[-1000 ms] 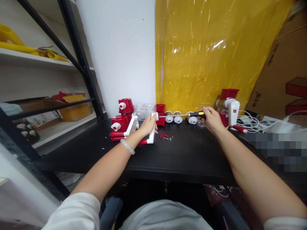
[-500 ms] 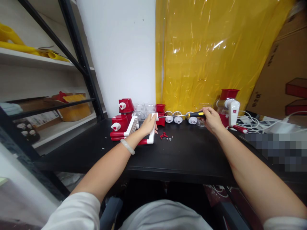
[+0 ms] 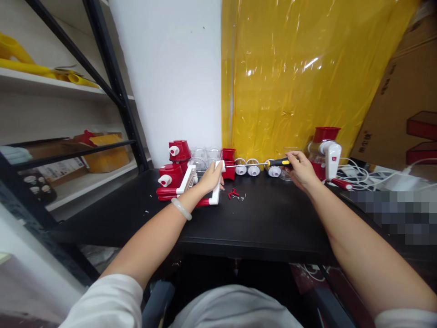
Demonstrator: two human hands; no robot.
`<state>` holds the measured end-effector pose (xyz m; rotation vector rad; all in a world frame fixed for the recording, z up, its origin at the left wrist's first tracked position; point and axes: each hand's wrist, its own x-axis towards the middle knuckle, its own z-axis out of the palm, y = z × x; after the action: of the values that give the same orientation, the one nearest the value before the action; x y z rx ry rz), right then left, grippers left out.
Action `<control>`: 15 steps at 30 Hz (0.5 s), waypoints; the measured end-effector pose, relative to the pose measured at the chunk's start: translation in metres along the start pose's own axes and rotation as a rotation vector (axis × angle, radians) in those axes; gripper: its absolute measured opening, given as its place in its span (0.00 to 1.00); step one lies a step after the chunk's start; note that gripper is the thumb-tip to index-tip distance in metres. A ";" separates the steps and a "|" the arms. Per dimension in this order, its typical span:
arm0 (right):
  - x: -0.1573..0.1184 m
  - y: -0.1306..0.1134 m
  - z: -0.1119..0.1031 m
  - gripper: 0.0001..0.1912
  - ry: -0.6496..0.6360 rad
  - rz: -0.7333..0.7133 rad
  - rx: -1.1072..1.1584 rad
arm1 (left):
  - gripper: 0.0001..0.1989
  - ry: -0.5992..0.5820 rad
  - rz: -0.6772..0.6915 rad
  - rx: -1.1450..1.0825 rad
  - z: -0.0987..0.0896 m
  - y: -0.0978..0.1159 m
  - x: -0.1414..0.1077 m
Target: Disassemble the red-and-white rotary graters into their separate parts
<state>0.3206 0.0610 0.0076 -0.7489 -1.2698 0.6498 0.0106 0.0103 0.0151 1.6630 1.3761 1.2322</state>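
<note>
My left hand (image 3: pixel 212 176) is closed around a white crank handle (image 3: pixel 215 193) with a red grip pointing left. In my right hand (image 3: pixel 301 169) is a screwdriver (image 3: pixel 279 162) with a black and yellow handle, held level. Its long metal shaft runs left, and the tip meets the white upper end of the crank handle. More white cranks with red grips (image 3: pixel 167 193) lie just left of my left hand. Small red plastic pieces (image 3: pixel 233 193) and several screws (image 3: pixel 241 198) are on the black table below the shaft.
Red housings (image 3: pixel 170 173) stand at the back left beside clear cups. White-and-clear round parts (image 3: pixel 253 169) line the back edge. An assembled red and white hand grinder (image 3: pixel 330 152) stands at the right, near white cables (image 3: pixel 372 177). A shelf rack (image 3: pixel 126 91) rises at the left.
The fingers of my right hand have shifted slightly on the screwdriver handle. My left hand and the crank handle stay in place.
</note>
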 end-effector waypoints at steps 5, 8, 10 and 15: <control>-0.004 -0.006 0.005 0.25 0.052 0.096 0.174 | 0.19 0.001 -0.004 -0.002 -0.001 -0.002 0.002; -0.005 -0.007 0.006 0.26 0.048 0.117 0.218 | 0.19 -0.003 0.005 0.000 -0.001 -0.002 0.002; -0.005 -0.006 0.005 0.25 0.037 0.123 0.228 | 0.18 -0.005 0.006 0.004 -0.001 -0.002 0.002; -0.005 -0.006 0.004 0.22 0.006 0.127 0.228 | 0.17 -0.004 -0.007 0.004 0.000 0.001 0.000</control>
<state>0.3163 0.0540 0.0100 -0.6454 -1.1265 0.8791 0.0106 0.0102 0.0161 1.6614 1.3812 1.2224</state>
